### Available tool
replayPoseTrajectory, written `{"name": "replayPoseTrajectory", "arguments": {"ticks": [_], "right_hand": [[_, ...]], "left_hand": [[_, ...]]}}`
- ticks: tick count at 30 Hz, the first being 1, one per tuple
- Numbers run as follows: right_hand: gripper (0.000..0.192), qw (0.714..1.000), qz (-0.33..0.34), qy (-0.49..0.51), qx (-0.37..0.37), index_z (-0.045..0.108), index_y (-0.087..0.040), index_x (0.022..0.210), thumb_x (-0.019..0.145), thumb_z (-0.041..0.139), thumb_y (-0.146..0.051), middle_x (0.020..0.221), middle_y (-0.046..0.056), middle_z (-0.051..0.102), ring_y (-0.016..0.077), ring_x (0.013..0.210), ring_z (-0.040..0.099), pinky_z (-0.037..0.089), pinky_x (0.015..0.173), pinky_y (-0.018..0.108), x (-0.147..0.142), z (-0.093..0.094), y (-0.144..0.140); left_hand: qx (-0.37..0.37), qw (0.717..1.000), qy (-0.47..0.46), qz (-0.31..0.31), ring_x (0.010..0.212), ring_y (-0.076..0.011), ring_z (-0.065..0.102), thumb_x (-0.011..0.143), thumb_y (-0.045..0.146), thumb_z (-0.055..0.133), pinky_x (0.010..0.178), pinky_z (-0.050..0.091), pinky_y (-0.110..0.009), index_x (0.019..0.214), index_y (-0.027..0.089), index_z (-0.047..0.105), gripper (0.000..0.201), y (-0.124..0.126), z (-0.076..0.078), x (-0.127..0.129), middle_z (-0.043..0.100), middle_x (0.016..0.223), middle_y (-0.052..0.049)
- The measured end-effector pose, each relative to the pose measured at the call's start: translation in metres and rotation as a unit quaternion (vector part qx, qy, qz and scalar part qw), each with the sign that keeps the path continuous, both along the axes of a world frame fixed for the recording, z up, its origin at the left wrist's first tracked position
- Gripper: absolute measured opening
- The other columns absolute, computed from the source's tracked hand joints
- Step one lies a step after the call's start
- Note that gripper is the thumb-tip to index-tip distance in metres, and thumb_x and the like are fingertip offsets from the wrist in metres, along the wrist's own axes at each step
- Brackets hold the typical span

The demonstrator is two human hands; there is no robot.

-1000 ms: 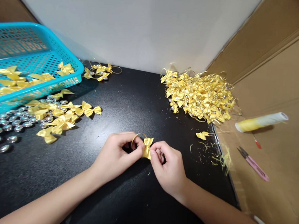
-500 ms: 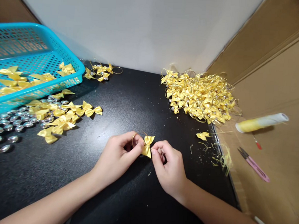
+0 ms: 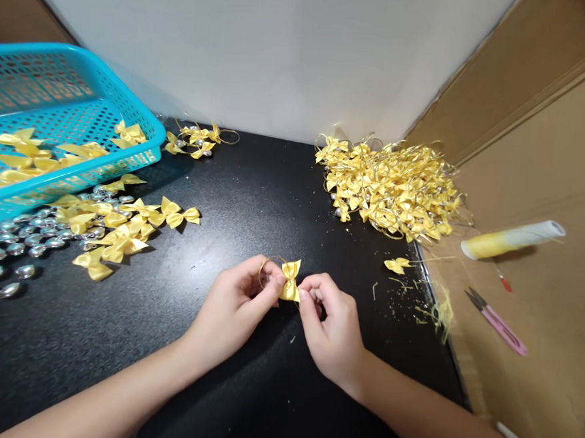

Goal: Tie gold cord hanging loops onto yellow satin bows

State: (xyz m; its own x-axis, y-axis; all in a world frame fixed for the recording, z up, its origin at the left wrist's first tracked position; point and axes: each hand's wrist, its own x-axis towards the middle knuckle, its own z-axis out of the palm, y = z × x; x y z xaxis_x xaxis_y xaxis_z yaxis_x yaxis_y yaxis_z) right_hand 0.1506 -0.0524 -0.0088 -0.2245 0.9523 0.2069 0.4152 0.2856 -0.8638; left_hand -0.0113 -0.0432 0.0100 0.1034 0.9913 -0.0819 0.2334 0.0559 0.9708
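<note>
A small yellow ribbon bow (image 3: pixel 290 280) with a thin gold loop is pinched between my two hands just above the black table (image 3: pixel 234 195). My left hand (image 3: pixel 235 308) grips the bow's left side and the loop with thumb and forefinger. My right hand (image 3: pixel 332 328) pinches its right side, fingers curled. Whatever lies under my fingers is hidden.
A turquoise basket (image 3: pixel 53 129) with bows stands at the far left. Loose yellow bows (image 3: pixel 116 227) and silver beads (image 3: pixel 4 252) lie in front of it. A big pile of looped bows (image 3: pixel 389 186) sits at the back right. A thread spool (image 3: pixel 511 237) and pink snips (image 3: pixel 498 321) rest on cardboard at right.
The bow has turned from hanging downward to sitting more upright between my fingertips. Both hands stayed in nearly the same spot.
</note>
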Motion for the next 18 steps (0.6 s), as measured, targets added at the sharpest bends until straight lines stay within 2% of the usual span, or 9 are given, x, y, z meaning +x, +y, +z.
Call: {"name": "replayPoseTrajectory", "arguments": {"ticks": [4,9,16,18], "right_hand": [[0.01,1.0,-0.001,0.003,-0.005,0.051,-0.019,0.083,0.09,0.046,-0.015,0.061,-0.005,0.051,0.0073,0.049,0.047,0.037,0.049,0.019,-0.0007,0.0013,-0.0011],[0.01,1.0,-0.002,0.008,-0.012,0.052,-0.019,0.082,0.089,0.047,-0.015,0.06,-0.005,0.05,0.0072,0.048,0.048,0.036,0.049,0.018,-0.0015,0.0019,-0.0012],[0.009,0.999,-0.004,0.02,-0.025,0.053,-0.018,0.084,0.09,0.047,-0.015,0.063,-0.004,0.054,0.0077,0.051,0.051,0.039,0.051,0.019,-0.0022,-0.0007,-0.0027],[0.009,0.999,-0.003,0.025,-0.025,0.054,-0.018,0.085,0.09,0.047,-0.015,0.065,-0.003,0.057,0.0083,0.052,0.053,0.041,0.052,0.019,-0.0024,-0.0002,-0.0033]], "left_hand": [[0.074,0.995,0.067,-0.004,0.052,-0.0081,0.052,0.088,0.024,0.055,0.05,0.043,-0.018,0.072,0.018,0.059,0.018,-0.0023,-0.0032,-0.0005,0.06,0.06,0.004],[0.165,0.974,0.152,-0.013,0.051,-0.008,0.054,0.088,0.018,0.056,0.051,0.043,-0.017,0.073,0.018,0.058,0.015,-0.0044,-0.0049,-0.002,0.061,0.06,0.004],[0.276,0.934,0.223,-0.03,0.053,-0.0087,0.057,0.087,0.014,0.057,0.054,0.044,-0.018,0.074,0.016,0.059,0.014,-0.0046,-0.0055,-0.0021,0.062,0.061,0.002],[0.29,0.93,0.222,-0.037,0.053,-0.0089,0.056,0.087,0.014,0.056,0.054,0.043,-0.019,0.074,0.015,0.06,0.014,-0.0059,-0.0061,-0.0012,0.062,0.061,0.002]]}}
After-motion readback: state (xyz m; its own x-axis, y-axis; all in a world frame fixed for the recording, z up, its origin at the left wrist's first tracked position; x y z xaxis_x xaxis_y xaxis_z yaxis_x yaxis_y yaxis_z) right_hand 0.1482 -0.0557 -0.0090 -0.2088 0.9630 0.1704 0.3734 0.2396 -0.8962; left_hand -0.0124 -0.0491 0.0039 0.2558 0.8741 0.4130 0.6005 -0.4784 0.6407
